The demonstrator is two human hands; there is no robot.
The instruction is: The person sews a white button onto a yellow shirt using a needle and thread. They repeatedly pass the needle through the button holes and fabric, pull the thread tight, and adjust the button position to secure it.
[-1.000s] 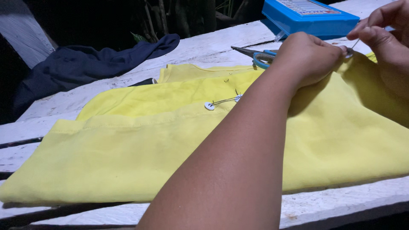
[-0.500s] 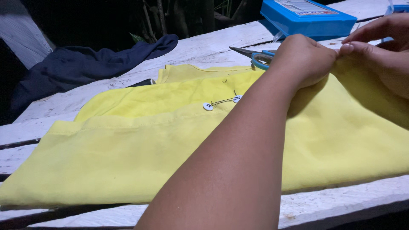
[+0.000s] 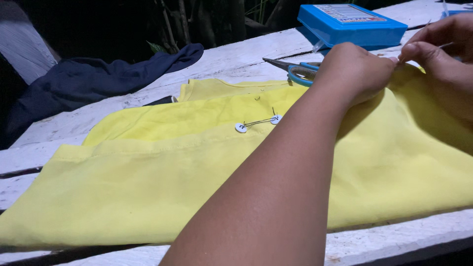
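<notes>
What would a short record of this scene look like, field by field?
Surface: white wooden table
Main item: yellow cloth, spread flat, with two white buttons joined by thread
Left hand: closed at the cloth's far edge
Right hand: fingers pinched beside the left hand; what they pinch is too thin to tell
Tools: blue-handled scissors beyond the cloth, blue plastic box behind them
Also there: dark blue cloth, bunched at the far left

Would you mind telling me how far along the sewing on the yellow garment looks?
Done: two small white buttons lie on the yellow cloth garment, joined by dark thread. In hand: the left hand pinches the cloth edge while the right hand holds a fine thread or needle. Left: blue-handled scissors lie unused, so nothing looks trimmed.
</notes>
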